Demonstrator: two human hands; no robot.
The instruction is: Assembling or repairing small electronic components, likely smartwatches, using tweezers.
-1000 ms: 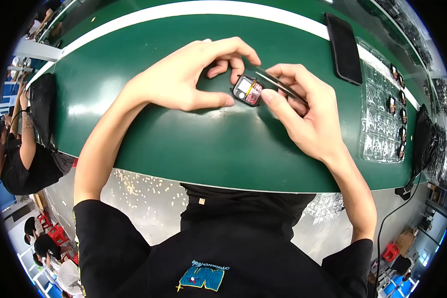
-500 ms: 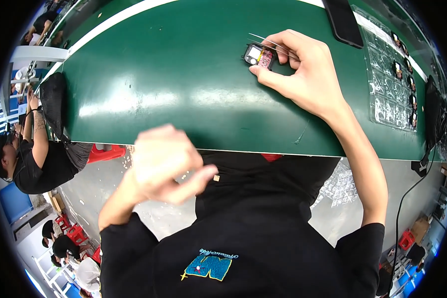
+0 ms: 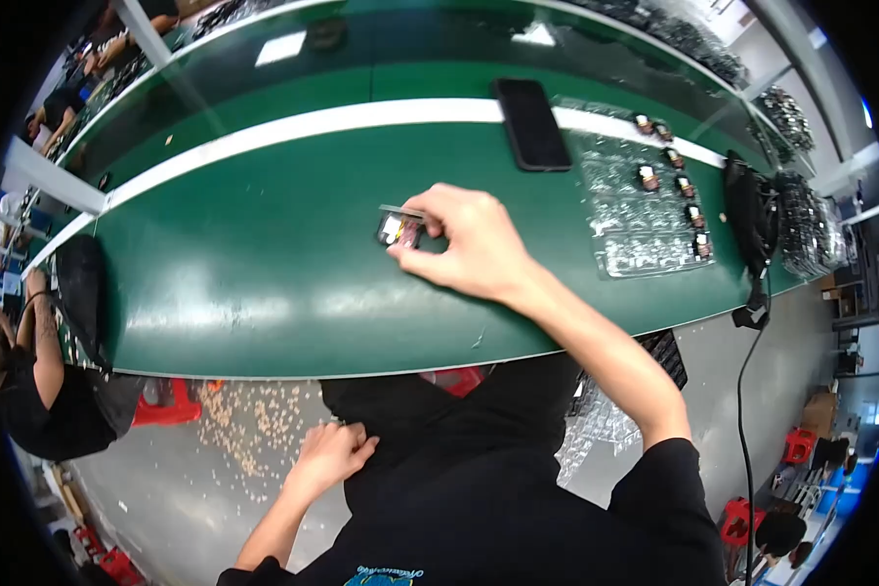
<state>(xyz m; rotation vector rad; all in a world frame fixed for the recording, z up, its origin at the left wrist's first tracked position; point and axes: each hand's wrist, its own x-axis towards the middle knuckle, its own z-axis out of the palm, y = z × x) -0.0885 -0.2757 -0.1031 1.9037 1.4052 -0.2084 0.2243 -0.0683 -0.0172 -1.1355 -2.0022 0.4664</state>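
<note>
Above the green table my right hand (image 3: 469, 237) is closed. Its thumb and fingers grip a small black electronic device (image 3: 397, 230), shaped like a watch case, with a whitish part and a reddish inside showing. Thin metal tweezers (image 3: 401, 210) lie across its top edge, held in the same fingers. Down below the table's front edge, my left hand (image 3: 332, 454) is beside my thigh with its fingers curled in. Nothing shows in it, though its palm side is hidden.
A black phone (image 3: 534, 125) lies on the table. To its right, a clear compartment tray (image 3: 623, 239) holds several small dark devices. A black bag (image 3: 747, 220) with a cable is at the right end. Tan bits (image 3: 249, 420) litter the floor. Another person (image 3: 39, 400) sits at left.
My left hand has dropped lower beside my thigh, its fingers curled; a small tan piece in the air near it is gone. My right hand still holds device and tweezers. The view has shifted.
</note>
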